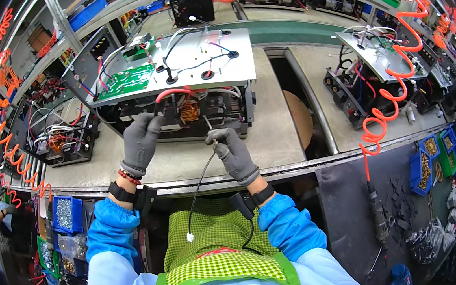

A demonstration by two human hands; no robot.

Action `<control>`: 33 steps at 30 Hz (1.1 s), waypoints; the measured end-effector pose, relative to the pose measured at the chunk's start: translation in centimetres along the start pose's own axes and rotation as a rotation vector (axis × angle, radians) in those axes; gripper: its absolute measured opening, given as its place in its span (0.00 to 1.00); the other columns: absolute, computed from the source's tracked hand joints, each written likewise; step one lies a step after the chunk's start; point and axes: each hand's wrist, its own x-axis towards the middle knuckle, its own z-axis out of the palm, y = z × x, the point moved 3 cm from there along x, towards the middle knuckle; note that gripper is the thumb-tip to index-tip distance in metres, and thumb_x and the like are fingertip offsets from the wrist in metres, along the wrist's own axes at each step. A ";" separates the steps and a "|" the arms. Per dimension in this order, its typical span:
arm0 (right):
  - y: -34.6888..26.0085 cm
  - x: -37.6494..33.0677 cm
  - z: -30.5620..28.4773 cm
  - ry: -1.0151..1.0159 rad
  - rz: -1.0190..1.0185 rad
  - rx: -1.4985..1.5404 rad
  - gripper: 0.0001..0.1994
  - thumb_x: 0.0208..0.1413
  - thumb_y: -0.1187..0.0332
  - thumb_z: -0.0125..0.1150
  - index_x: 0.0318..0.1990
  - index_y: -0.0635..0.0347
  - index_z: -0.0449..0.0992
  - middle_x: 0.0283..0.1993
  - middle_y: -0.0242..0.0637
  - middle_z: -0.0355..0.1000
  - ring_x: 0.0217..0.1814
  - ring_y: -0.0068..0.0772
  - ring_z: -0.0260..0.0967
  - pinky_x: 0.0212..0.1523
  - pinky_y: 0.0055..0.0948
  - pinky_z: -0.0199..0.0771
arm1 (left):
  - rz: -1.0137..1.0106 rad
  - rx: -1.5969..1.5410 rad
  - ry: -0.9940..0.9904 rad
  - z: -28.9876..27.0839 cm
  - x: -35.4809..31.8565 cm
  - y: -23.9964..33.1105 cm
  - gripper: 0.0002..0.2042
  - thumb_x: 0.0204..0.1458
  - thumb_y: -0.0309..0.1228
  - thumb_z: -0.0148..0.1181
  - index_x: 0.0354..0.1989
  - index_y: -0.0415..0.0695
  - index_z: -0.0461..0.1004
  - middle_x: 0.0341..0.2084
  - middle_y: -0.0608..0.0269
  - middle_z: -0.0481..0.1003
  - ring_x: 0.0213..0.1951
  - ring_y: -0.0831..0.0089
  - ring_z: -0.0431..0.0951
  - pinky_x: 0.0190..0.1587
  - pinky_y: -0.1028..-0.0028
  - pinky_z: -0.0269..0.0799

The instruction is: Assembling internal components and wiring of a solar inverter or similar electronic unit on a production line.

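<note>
In front of me stands a metal power unit with its silver top plate (224,59) tilted up, carrying a green circuit board (130,82). Inside its lower part sit a copper coil (189,111) and a thick red cable (174,91). My left hand (141,142), in a grey glove, is closed at the unit's front left, just below the red cable's dark end; what its fingers hold is hidden. My gloved right hand (233,155) pinches a thin black cable (199,182) in front of the unit. This cable hangs down to a white connector (189,237) over my apron.
Similar open units stand on the bench to the left (61,136) and right (353,92). A red coiled air hose (387,99) runs to a power screwdriver (378,215) on the dark mat. Blue bins (421,172) of small parts lie right; others (66,214) lower left.
</note>
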 end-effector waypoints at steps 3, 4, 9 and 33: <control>0.3 0.6 0.4 -0.013 0.020 0.032 0.13 0.64 0.59 0.54 0.44 0.60 0.68 0.38 0.30 0.69 0.39 0.19 0.65 0.42 0.21 0.67 | -0.027 0.148 0.061 0.6 -1.5 -1.7 0.12 0.61 0.36 0.52 0.31 0.40 0.72 0.19 0.55 0.73 0.22 0.66 0.73 0.26 0.70 0.66; 0.5 0.6 0.4 -0.029 0.055 0.053 0.13 0.64 0.58 0.54 0.44 0.60 0.68 0.38 0.30 0.69 0.39 0.19 0.65 0.42 0.21 0.67 | 0.025 0.271 0.106 1.8 -2.2 -1.6 0.15 0.62 0.39 0.51 0.28 0.40 0.72 0.19 0.53 0.73 0.22 0.60 0.75 0.26 0.67 0.66; 1.2 0.7 -0.3 -0.044 0.164 0.099 0.17 0.63 0.54 0.54 0.42 0.60 0.68 0.35 0.30 0.70 0.37 0.19 0.66 0.41 0.21 0.67 | -0.468 -0.625 -0.029 8.5 -4.4 -1.2 0.20 0.63 0.48 0.48 0.32 0.41 0.71 0.15 0.67 0.68 0.16 0.78 0.66 0.20 0.76 0.60; 0.4 1.9 0.4 -0.098 0.309 -0.052 0.15 0.61 0.56 0.56 0.38 0.61 0.69 0.30 0.30 0.70 0.32 0.18 0.64 0.34 0.22 0.67 | -0.198 -0.696 -0.024 8.3 -2.5 1.9 0.16 0.65 0.41 0.45 0.37 0.40 0.70 0.19 0.70 0.66 0.18 0.85 0.63 0.21 0.81 0.59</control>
